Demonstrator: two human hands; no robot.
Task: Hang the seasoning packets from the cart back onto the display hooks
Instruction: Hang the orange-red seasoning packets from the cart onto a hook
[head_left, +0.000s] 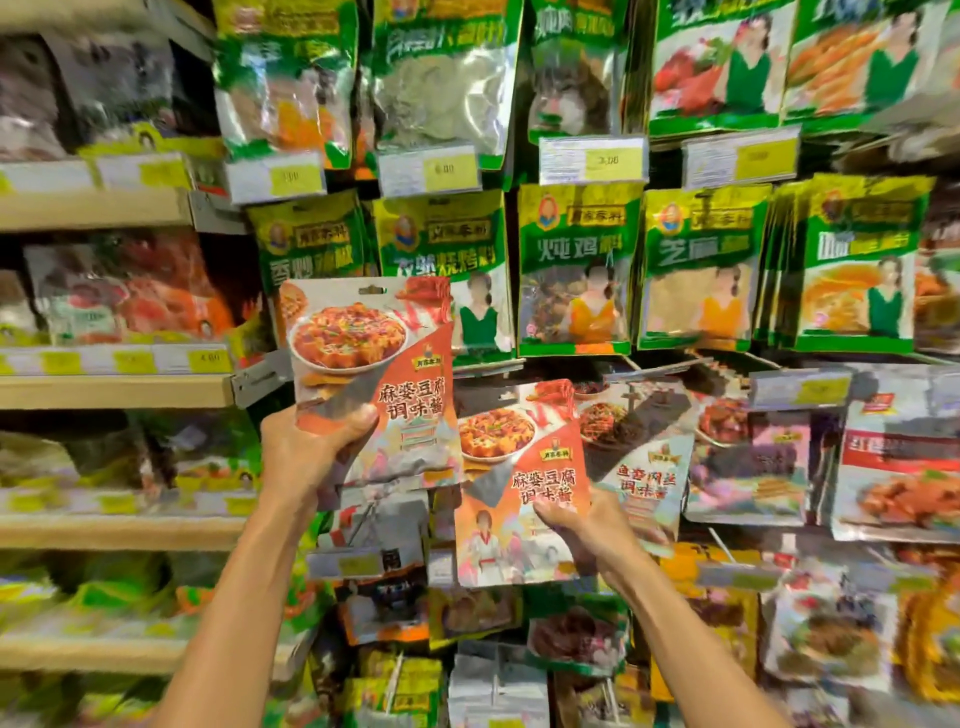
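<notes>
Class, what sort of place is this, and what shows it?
Probably a grocery shop aisle: green seasoning packets hang in rows, yellow price tags sit beneath them, shelves of packaged food stand at left. The left hand holds the upper orange packet, the right hand the lower orange packet.

Left side: wooden shelves (104, 389) stacked with blurred bagged goods (130, 291), yellow price labels (208, 359) along the front edges. Grey metal bracket (260, 376) at one shelf end. Clear-sleeved price tags (592, 158) higher up, right of the shelves.

fingers of left hand (306, 452) hidden behind packet (363, 332), left shelf goods (130, 296) blurred, lower price tag (358, 564) unreadable
</notes>
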